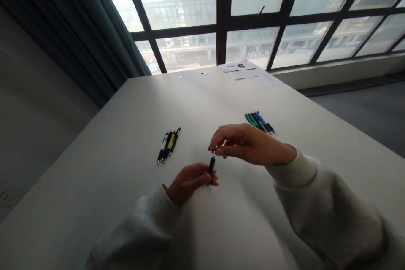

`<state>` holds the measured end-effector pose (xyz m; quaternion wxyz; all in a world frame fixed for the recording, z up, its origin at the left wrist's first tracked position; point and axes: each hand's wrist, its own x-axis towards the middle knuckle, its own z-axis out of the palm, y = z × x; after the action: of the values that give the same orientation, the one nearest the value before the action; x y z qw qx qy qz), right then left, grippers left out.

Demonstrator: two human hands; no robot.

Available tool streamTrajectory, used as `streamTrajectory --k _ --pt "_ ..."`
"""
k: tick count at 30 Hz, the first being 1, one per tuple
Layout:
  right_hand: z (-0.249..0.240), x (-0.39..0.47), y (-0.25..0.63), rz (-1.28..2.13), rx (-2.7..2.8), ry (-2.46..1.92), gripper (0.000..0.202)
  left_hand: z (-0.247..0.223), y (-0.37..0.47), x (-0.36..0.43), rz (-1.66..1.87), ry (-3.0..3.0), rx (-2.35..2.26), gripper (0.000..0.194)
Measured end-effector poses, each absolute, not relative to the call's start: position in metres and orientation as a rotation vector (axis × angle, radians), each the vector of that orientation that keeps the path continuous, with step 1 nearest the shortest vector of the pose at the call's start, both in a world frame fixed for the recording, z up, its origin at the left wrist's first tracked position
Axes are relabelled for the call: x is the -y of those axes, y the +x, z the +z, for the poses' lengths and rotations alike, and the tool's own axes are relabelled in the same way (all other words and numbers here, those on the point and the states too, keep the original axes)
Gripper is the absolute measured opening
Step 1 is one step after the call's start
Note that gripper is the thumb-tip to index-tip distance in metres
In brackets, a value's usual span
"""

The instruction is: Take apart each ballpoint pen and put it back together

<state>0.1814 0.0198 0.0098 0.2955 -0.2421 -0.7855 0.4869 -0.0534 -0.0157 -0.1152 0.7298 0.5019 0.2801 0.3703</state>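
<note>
Black slender pen sits clamped in left hand; right hand pinches small dark piece above. Pen looks incomplete.

An office, it seems: a big white desk with pens, papers at its far right, a curtain at left, a gridded window beyond.
</note>
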Motion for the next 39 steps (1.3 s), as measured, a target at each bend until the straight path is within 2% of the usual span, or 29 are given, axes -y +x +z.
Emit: streamTrajectory --k 14,30,39 --pt "0.017 -0.018 0.183 1.058 2.324 -0.695 0.015 -0.115 -0.054 0.015 0.800 1.113 -0.669 0.026" --pt "0.024 -0.012 0.184 0.860 2.440 -0.784 0.026 -0.115 -0.055 0.012 0.774 1.134 -0.718 0.030" --pt "0.021 -0.013 0.185 0.776 2.496 -0.805 0.026 -0.114 -0.055 0.011 0.754 1.147 -0.710 0.026"
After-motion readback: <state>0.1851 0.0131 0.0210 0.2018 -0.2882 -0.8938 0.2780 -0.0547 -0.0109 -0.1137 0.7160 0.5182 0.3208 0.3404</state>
